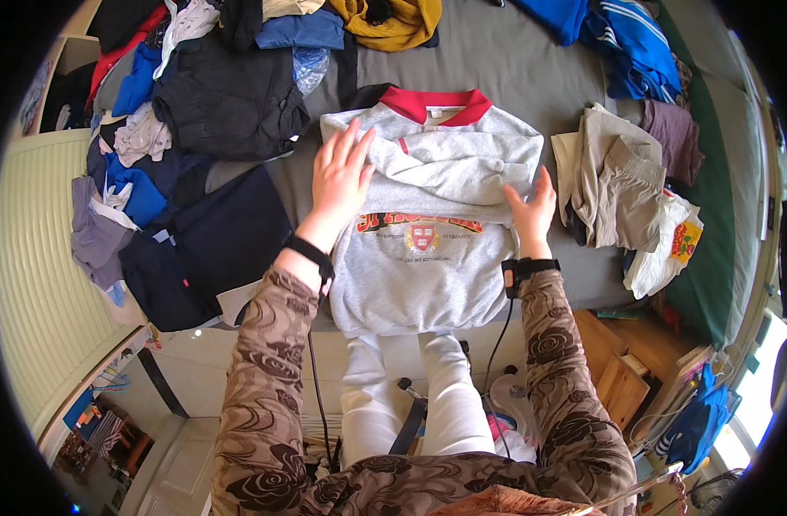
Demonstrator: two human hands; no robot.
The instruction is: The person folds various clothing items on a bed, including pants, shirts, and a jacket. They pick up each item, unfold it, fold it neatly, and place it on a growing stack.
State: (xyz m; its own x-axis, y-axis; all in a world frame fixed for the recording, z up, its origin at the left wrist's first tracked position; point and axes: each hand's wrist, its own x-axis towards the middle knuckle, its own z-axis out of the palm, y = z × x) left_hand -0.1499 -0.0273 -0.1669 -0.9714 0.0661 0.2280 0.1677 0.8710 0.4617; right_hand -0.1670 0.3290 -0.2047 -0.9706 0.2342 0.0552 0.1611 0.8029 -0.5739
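A light grey sweatshirt [425,290] with a red collar [474,106] lies before me on the bed, its collar away from me. Its sleeves are folded across the chest, above a printed crest and lettering. My left hand [343,174] is over the sweatshirt's left side with the fingers spread; whether it touches the cloth I cannot tell. At the right side, near the folded sleeve, my right hand [534,209] has its thumb and fingers apart. Neither hand grips anything. Both wrists wear black straps with cables.
Dark navy clothing [206,251] and black shorts [238,97] lie on the left among heaped clothes. Beige trousers [625,180] and a white printed garment [664,251] are stacked on the right. A mustard knit [393,22] and blue striped clothing [635,48] sit farther back on the grey bedsheet [496,51].
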